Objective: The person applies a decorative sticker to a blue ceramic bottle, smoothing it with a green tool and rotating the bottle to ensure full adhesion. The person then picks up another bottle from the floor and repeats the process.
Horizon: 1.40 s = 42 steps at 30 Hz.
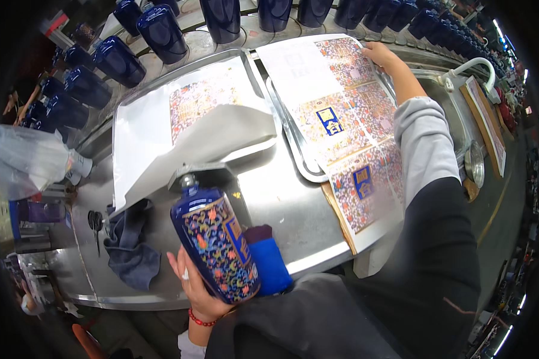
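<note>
My left hand (200, 287) cradles a dark blue glossy bottle (221, 245) from below and the left side. The bottle tilts with its neck pointing away from me. Its front carries a colorful floral pattern and a blue, gold-edged label panel. My right hand (386, 57) reaches far to the right, its fingers bent over the far right edge of a printed sheet (359, 113). That sheet bears several floral panels with blue labels. It lies over a metal tray (296, 152) and hangs past the tray's near edge. The right fingertips are partly hidden.
Another tray (118, 119) at left holds white paper (221, 134) curled over a floral print. Scissors (96, 224) and a dark cloth (132, 251) lie at left. A bright blue object (269, 266) sits beside the bottle. Blue bottles (161, 33) line the back; a sink (434, 90) stands right.
</note>
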Motion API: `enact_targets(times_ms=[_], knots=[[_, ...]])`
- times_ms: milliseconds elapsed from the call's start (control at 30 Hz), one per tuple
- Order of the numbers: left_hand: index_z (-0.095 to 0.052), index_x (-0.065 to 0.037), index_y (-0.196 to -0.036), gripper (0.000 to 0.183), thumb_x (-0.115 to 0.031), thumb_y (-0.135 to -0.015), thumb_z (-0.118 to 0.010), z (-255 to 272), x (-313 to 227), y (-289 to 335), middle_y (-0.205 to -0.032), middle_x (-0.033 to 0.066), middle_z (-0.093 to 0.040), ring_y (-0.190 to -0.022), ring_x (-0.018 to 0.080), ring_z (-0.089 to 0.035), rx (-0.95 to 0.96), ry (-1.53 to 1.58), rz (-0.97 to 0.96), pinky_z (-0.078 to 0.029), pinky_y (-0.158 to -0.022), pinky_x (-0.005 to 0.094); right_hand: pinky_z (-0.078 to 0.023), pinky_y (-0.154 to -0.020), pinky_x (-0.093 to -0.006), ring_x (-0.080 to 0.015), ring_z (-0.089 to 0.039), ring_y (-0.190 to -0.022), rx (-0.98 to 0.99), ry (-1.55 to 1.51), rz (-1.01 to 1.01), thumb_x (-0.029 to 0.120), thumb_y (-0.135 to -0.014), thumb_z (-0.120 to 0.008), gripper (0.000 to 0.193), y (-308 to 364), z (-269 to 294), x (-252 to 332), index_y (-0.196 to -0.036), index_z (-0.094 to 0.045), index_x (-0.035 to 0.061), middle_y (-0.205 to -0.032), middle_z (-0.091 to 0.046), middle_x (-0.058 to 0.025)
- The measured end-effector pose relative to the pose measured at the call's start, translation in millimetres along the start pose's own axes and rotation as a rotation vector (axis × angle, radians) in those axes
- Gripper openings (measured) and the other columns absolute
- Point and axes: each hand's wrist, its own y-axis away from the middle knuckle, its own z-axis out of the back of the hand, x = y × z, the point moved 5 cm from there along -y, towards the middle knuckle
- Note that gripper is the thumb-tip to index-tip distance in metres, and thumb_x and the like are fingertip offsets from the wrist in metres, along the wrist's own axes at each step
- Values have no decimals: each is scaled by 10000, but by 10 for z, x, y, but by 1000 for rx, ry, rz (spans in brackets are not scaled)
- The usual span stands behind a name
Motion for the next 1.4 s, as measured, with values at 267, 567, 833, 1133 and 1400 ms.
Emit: enact_targets(times_ms=[267, 567, 833, 1133, 1400], knots=[[-306, 86, -1529, 1180, -636, -724, -780, -103, 267, 185, -1491, 296, -417, -1412, 465, -385, -12, 219, 134, -110, -1188, 714, -427, -859, -482, -241, -579, -1126, 22, -210, -2, 504, -803, -822, 657, -89, 95, 106, -1293, -650, 101, -1253, -663, -77], [-287, 64, -1548, 1206, -708, -736, -737, -84, 250, 179, -1515, 282, -407, -1416, 471, -386, -29, 148, 98, -137, -1183, 724, -487, -711, -328, -134, -627, -765, -25, 262, 353, 379, -837, -834, 385, -487, 239, 362, -924, -711, 25, -866, -672, -82], [-274, 74, -1548, 1193, -681, -753, -744, -116, 297, 231, -1528, 281, -400, -1430, 476, -371, 0, 171, 155, -147, -1190, 712, -519, -706, -408, -257, -658, -837, -300, 447, 641, 272, -917, -737, 239, -581, 332, 182, -889, -692, 39, -927, -616, -87], [-229, 37, -1564, 995, -571, -867, -595, -134, 341, 254, -1509, 250, -425, -1371, 409, -448, 44, 106, 158, -278, -1136, 614, -537, -856, -476, -311, -616, -1124, -825, 797, 710, 326, -947, -655, 230, 224, 335, 632, -998, -726, 114, -1008, -677, -74], [-205, 82, -1569, 1227, -638, -752, -770, -140, 369, 302, -1555, 287, -363, -1453, 477, -335, -1, 187, 85, -143, -1204, 678, -494, -896, -522, -385, -531, -1109, -1018, 545, 431, 237, -879, -677, 181, 194, 856, 152, -925, -659, 62, -1072, -589, -153]])
